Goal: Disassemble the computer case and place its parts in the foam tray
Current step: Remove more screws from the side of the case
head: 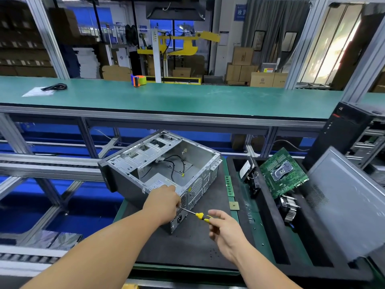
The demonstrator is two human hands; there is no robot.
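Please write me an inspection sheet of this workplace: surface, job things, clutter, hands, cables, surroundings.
Surface: dark mat on the green bench.
Job things: opened computer case; foam tray holding motherboard and heatsink; side panel leaning at the right.
Clutter: memory stick and processor chip lying on the mat.
Hands: left hand at the case's rear corner; right hand holds the screwdriver.
Cables: black wires inside the case.
Surroundings: tape dispenser on the upper shelf.
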